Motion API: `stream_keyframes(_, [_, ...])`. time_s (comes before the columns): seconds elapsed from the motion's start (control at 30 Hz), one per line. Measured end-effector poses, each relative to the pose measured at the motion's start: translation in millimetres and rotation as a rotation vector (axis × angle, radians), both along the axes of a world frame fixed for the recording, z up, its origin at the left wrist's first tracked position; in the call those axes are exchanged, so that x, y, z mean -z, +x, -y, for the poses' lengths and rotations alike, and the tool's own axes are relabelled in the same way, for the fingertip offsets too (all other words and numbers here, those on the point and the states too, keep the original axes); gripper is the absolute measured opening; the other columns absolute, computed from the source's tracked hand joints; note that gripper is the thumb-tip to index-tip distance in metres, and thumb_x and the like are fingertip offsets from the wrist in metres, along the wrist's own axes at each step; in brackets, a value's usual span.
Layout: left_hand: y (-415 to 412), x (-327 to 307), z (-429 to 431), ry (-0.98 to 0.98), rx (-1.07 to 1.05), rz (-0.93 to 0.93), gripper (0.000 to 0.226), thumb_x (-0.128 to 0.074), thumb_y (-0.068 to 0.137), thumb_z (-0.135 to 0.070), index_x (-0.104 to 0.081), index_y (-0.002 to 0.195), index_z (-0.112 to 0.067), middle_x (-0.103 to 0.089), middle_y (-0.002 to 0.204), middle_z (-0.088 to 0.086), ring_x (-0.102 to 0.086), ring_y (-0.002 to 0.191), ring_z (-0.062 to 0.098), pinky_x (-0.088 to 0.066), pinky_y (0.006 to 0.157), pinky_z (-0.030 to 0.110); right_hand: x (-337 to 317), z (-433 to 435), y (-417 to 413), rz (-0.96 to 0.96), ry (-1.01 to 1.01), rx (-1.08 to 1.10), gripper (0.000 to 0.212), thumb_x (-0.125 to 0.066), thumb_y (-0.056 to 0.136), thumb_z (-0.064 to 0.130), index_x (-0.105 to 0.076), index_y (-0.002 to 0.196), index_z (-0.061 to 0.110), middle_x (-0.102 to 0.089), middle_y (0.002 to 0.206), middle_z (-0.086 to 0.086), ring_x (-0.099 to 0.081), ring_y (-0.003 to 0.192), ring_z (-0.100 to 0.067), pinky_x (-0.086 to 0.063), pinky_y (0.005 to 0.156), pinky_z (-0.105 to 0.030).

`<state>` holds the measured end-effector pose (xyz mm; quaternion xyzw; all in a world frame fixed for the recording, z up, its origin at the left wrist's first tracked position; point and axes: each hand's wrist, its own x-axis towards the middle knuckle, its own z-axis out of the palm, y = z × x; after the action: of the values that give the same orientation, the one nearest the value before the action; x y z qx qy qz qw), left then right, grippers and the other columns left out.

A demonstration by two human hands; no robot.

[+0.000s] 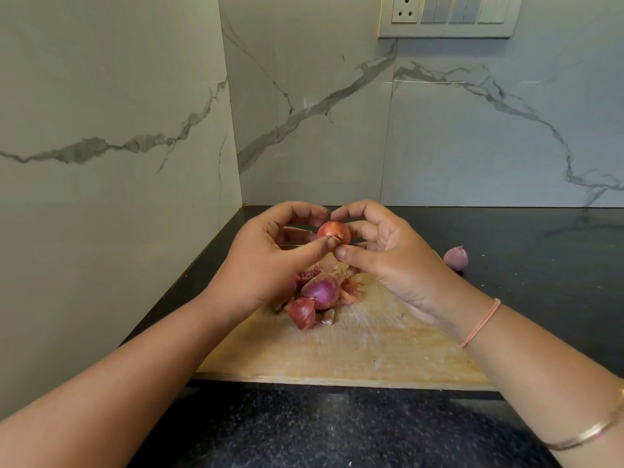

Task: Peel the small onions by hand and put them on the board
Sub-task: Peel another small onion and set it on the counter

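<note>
I held a small onion [333, 233] above the far end of the wooden board [354, 346], my left hand [266, 261] and right hand [388, 251] both pinching it. The board lay on a black speckled counter [540, 251] in a corner of marble-veined walls [111, 130], peels [304, 312] heaped on it.

**Onion held over board, both hands**

Held up between left hand [266, 261] and right hand [388, 251]: one small onion [332, 233], skin orange-red, root end toward the camera. Left thumb tip pressed at that end, right thumb just below it, remaining fingers curled around back and sides.

Below the hands, on a wooden board [354, 346]: a peeled purple onion [320, 290], ringed by loose skins [302, 312]. Board set on a dark counter [337, 430] in a corner of marble-veined wall [118, 113].

Right of the board, on the counter: another purple piece [456, 256]. On the right wrist, a pink thread [481, 322]; further up the arm, a bangle [587, 434]. Top right, a switch plate [447, 15].
</note>
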<state>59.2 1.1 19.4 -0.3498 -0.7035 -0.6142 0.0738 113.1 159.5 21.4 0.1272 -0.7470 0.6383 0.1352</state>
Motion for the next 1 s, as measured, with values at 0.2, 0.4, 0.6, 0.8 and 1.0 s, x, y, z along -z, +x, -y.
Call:
stream_keyframes(0.2, [-4.7, 0.2, -1.0, 0.053, -0.023, 0.009, 0.011, -0.071, 0.07, -0.021, -0.069, 0.081, -0.021, -0.073, 0.08, -0.005, -0.069, 0.077, 0.012, -0.056, 0.073, 0.026, 1.7, -1.1, -1.0, -0.003, 0.02, 0.035, 0.036, -0.067, 0.081, -0.004, -0.061, 0.108, 0.02, -0.068, 0.103, -0.005, -0.065, 0.083, -0.02, -0.056, 0.077, -0.03])
stream_keyframes(0.4, [-4.8, 0.5, -1.3, 0.105, -0.024, 0.029, 0.007, -0.071, 0.074, -0.013, -0.069, 0.08, -0.017, -0.071, 0.075, -0.004, -0.067, 0.074, 0.012, -0.055, 0.069, 0.021, 0.1, 0.3, -0.5, -0.004, -0.002, 0.067, 0.031, -0.072, 0.08, 0.008, -0.063, 0.107, 0.019, -0.069, 0.098, -0.003, -0.062, 0.075, -0.014, -0.05, 0.063, -0.022])
stream_keyframes(0.6, [-8.8, 1.5, 0.2, 0.052, -0.186, -0.038, 0.016, -0.067, 0.083, -0.008, -0.067, 0.08, -0.024, -0.067, 0.075, -0.009, -0.062, 0.069, 0.003, -0.056, 0.07, 0.021, -4.6, -0.8, 0.4, 0.122, -0.275, -0.014, 0.022, -0.063, 0.087, 0.007, -0.057, 0.109, 0.005, -0.067, 0.093, -0.017, -0.063, 0.072, -0.02, -0.055, 0.063, -0.028])
stream_keyframes(0.8, [-5.9, 3.3, -0.1, -0.095, -0.181, -0.068, 0.023, -0.063, 0.087, -0.013, -0.069, 0.079, -0.033, -0.069, 0.083, -0.015, -0.063, 0.081, 0.0, -0.047, 0.071, 0.011, -6.1, -1.6, -0.5, 0.17, -0.367, -0.072, 0.018, -0.047, 0.094, 0.001, -0.063, 0.103, 0.001, -0.065, 0.085, -0.016, -0.064, 0.068, -0.02, -0.055, 0.06, -0.026])
stream_keyframes(1.0, [-2.9, 0.8, 0.0, -0.054, -0.163, -0.064, 0.009, -0.065, 0.086, -0.022, -0.069, 0.081, -0.03, -0.069, 0.081, -0.012, -0.063, 0.077, 0.0, -0.047, 0.065, 0.009, -3.3, -3.0, -1.4, 0.141, -0.247, -0.036, 0.022, -0.051, 0.092, 0.002, -0.066, 0.108, 0.008, -0.063, 0.092, -0.014, -0.06, 0.076, -0.019, -0.054, 0.065, -0.024])
